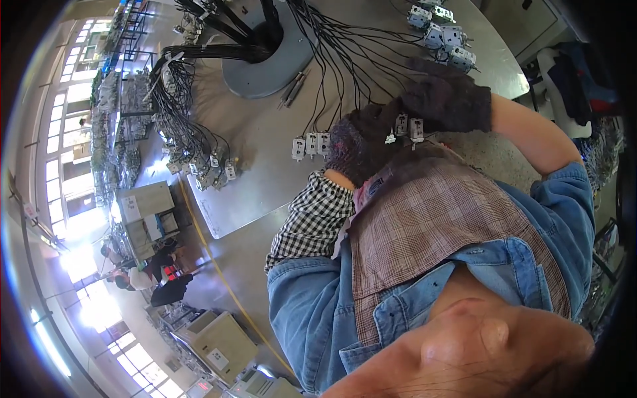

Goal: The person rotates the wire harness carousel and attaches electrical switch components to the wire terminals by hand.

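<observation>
My left hand, in a dark knitted glove, is bent in close to my apron at the table's near edge. Right beside it is my right hand, in a dark glove too, its wrist bent inward. The fingers of both look curled, and what they grip is hidden in the dark gloves. Between the gloves show small silvery-white boxy connectors at the cable ends. Several more connectors lie in a row just left of my left glove. Thin black cables run from the far side down to the gloves.
A round grey disc with thick black cable bundles stands on the metal table. Two thin tools lie beside it. Connector clusters sit at far right and at left. Beyond the left edge are machines and people.
</observation>
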Motion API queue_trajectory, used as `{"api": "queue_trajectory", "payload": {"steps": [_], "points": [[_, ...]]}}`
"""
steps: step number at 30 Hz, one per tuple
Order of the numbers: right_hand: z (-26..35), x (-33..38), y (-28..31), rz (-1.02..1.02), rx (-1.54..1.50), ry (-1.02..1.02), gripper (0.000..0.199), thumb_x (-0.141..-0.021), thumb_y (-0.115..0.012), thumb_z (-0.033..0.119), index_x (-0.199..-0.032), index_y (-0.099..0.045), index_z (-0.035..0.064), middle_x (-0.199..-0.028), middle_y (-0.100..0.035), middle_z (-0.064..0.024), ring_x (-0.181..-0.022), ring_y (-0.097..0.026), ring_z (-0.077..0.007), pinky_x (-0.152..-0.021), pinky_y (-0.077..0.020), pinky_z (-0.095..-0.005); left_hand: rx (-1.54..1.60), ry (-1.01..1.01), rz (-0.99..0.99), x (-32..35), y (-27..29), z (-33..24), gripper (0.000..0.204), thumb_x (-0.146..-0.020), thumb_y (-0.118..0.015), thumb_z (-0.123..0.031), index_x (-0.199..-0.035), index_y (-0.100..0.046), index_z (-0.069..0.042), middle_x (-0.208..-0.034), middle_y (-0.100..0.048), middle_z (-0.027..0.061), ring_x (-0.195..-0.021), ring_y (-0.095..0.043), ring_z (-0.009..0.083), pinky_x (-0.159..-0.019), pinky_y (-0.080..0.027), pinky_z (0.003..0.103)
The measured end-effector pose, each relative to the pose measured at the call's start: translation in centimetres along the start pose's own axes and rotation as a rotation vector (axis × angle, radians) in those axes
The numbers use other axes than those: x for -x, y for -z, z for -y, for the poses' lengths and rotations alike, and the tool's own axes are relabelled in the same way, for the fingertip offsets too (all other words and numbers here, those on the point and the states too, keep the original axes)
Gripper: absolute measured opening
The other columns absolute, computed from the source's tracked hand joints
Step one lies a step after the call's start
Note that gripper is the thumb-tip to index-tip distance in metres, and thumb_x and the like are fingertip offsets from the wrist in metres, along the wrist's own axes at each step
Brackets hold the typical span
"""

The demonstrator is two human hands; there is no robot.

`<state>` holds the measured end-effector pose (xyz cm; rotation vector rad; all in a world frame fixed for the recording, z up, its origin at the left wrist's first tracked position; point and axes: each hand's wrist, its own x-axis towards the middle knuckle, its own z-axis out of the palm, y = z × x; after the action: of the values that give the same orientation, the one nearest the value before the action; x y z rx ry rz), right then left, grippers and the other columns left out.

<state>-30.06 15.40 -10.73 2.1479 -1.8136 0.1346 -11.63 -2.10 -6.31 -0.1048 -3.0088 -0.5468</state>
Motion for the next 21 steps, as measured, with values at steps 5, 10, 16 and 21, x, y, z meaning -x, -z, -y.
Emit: {"api": "queue_trajectory", "payload": {"steps": [5, 10, 16, 21], "points": [[0.7, -0.8, 2.8, 0.061, -0.161, -0.087, 0.035, -0.084, -0.069, 0.022, -0.116, -0.065, 0.0096, -0.108, -0.068, -0.0067, -0.116, -0.061, -0.0298, -0.119, -0.0377, -0.0435, -0.03, -0.017, -0.007, 0.4, -0.2, 0.1, 0.066, -0.08, -0.08, -0.04, -0.136, -0.06, -0.011, -0.108, -0.071, 0.0161, -0.09, -0.072, 0.0339, -0.075, -0.06, 0.045], [0.9, 1.0, -2.8, -0.128, -0.32, -0.194, 0.035, -0.096, -0.061, 0.026, -0.124, -0.062, 0.0058, -0.119, -0.064, -0.0123, -0.117, -0.06, -0.0318, -0.117, -0.0392, -0.0452, 0.02, -0.009, 0.017, 0.5, -0.9, 0.4, 0.07, -0.082, -0.074, -0.05, -0.137, -0.056, -0.011, -0.12, -0.065, 0.0155, -0.096, -0.067, 0.0373, -0.082, -0.056, 0.048], [1.1, -2.5, 2.7, 0.37, -0.3, -0.311, 0.03, -0.103, -0.047, 0.019, -0.128, -0.06, 0.0092, -0.114, -0.065, -0.0093, -0.123, -0.056, -0.0245, -0.119, -0.0372, -0.0385, -0.245, -0.082, -0.001, 0.1, 0.1, -2.2, 0.069, -0.081, -0.07, -0.054, -0.129, -0.058, -0.006, -0.117, -0.06, 0.0152, -0.099, -0.061, 0.0314, -0.088, -0.049, 0.046], [0.9, -1.8, 0.2, 0.019, -0.207, -0.145, 0.019, -0.092, -0.058, 0.022, -0.099, -0.068, 0.0082, -0.084, -0.067, -0.009, -0.11, -0.064, -0.0323, -0.109, -0.0483, -0.0455, -0.196, 0.083, -0.008, -0.4, -1.5, -2.9, 0.067, -0.078, -0.072, -0.055, -0.119, -0.06, -0.003, -0.114, -0.059, 0.015, -0.1, -0.059, 0.0299, -0.089, -0.047, 0.045]]}}
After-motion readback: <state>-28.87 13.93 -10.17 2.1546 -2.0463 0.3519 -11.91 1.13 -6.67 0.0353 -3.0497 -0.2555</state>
